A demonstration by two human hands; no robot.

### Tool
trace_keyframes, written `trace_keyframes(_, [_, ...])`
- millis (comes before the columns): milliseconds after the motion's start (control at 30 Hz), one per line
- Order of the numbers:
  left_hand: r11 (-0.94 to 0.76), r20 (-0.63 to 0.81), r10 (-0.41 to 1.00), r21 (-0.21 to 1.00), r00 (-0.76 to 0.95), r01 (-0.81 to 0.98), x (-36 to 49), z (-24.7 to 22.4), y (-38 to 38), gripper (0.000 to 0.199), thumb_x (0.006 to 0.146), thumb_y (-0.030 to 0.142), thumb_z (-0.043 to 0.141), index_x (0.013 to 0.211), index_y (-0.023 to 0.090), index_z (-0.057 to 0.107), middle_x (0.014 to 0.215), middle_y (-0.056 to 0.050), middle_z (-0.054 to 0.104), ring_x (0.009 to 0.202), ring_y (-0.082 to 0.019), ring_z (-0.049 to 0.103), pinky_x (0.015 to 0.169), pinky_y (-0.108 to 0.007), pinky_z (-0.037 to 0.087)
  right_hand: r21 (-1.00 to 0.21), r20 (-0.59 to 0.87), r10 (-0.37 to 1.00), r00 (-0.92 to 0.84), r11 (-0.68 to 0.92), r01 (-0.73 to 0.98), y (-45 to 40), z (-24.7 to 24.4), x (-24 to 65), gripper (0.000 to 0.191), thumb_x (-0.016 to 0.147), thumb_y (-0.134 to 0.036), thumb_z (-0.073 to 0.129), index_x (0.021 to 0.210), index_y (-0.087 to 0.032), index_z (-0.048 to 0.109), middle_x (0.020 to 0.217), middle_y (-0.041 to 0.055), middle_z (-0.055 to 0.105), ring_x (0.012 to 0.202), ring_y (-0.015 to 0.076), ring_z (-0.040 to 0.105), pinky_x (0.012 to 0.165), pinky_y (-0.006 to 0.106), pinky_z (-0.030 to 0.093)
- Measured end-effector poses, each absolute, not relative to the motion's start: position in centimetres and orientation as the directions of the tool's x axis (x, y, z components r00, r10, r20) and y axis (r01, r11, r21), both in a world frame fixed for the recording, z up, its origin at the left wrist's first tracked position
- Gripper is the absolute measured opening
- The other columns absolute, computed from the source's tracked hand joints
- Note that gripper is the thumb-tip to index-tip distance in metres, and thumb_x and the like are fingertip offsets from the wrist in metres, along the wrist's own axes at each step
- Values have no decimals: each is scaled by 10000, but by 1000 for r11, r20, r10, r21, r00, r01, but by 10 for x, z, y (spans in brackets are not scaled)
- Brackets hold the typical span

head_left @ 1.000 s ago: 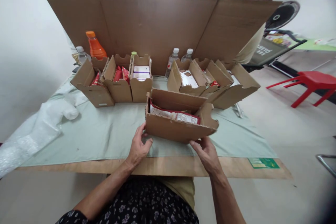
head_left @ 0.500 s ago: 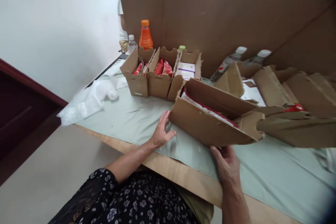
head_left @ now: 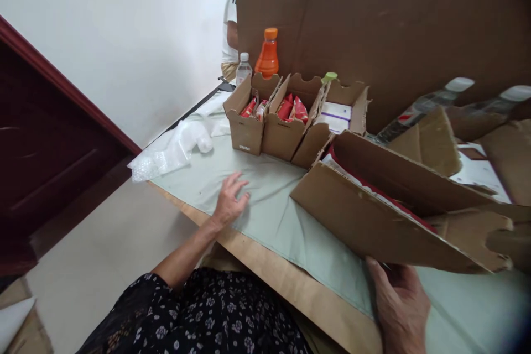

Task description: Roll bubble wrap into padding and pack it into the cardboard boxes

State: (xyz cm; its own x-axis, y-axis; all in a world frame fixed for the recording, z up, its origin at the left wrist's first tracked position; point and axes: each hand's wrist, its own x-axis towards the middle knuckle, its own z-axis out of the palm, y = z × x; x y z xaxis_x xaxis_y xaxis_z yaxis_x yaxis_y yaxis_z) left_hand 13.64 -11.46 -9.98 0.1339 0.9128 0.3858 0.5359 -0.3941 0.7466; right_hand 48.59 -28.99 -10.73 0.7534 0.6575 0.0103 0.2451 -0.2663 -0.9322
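Note:
My left hand [head_left: 230, 199] is over the green cloth [head_left: 265, 215], its fingers apart and nothing in it. A long open-topped cardboard box [head_left: 373, 218] sits at an angle in front of me, with a red and white packet [head_left: 373, 191] inside. At its lower front edge is my right hand [head_left: 400, 296], thumb against the cardboard and the other fingers curled underneath, partly hidden. Behind the box's left end stand three smaller cardboard bins; red packets [head_left: 292, 108] fill two of them, and white boxes with a purple stripe [head_left: 335, 116] lie in the third.
Bubble wrap [head_left: 174, 146] lies on the table's left end. An orange bottle [head_left: 267, 55] and a clear bottle [head_left: 244, 68] stand behind the bins. Another bottle [head_left: 418, 108] leans near the tall cardboard panel [head_left: 373, 16]. A person's arm [head_left: 231, 33] shows beyond the panel.
My left hand has moved away from the long box's left end, toward the left. The view has turned left, so the things appear further right. My right hand stays at the box's lower edge.

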Motion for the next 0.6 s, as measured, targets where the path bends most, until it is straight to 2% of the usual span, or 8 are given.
trace_keyframes(100, [-272, 401, 915, 684, -37, 677, 92, -96, -84, 346, 835, 190, 659, 1172, 187, 734, 1442, -170, 603, 1373, -349, 546, 1179, -558, 460, -926, -3, 647, 762, -290, 243, -288, -103, 484, 644, 620, -595, 780, 1093, -167, 687, 1027, 116, 754, 984, 326, 693, 939, 481, 538])
trace_keyframes(233, [-124, 364, 915, 666, -175, 736, 59, -99, -53, 509, 803, 185, 653, 1310, 138, 670, 1512, -214, 512, 1456, -389, 465, 1190, -553, 446, -881, -19, 647, 763, -372, 293, -287, -94, 482, 599, 632, -607, 746, 1033, -167, 682, 994, 121, 753, 1005, 357, 696, 925, 481, 533])
trace_keyframes(333, [-70, 325, 921, 681, -216, 729, 52, -106, -34, 598, 751, 152, 655, 1348, 116, 650, 1545, -233, 471, 1512, -420, 393, 1244, -571, 364, -859, -28, 648, 761, -406, 313, -288, -90, 481, 581, 651, -588, 738, 1043, -163, 682, 1005, 126, 752, 1017, 358, 692, 930, 475, 525])
trace_keyframes(400, [-65, 315, 923, 695, -221, 716, 50, -110, -22, 627, 724, 145, 665, 1351, 142, 652, 1526, -210, 501, 1503, -408, 412, 1261, -559, 339, -856, -37, 640, 768, -417, 306, -288, -89, 480, 599, 652, -580, 737, 1071, -155, 683, 1022, 131, 748, 1022, 358, 686, 939, 479, 519])
trace_keyframes(500, [-70, 307, 924, 719, -226, 691, 48, -113, -6, 620, 730, 163, 666, 1349, 188, 655, 1484, -165, 553, 1459, -365, 477, 1234, -518, 397, -860, -44, 628, 777, -420, 291, -287, -87, 478, 666, 632, -581, 735, 1127, -139, 681, 1055, 143, 744, 1049, 368, 675, 958, 492, 509])
trace_keyframes(600, [-63, 298, 922, 744, -247, 665, 45, -111, 7, 574, 737, 163, 655, 1310, 181, 678, 1444, -156, 586, 1424, -352, 514, 1219, -505, 416, -858, -38, 633, 773, -418, 300, -286, -85, 476, 681, 628, -579, 725, 1135, -127, 679, 1058, 152, 743, 1077, 378, 667, 963, 489, 504])
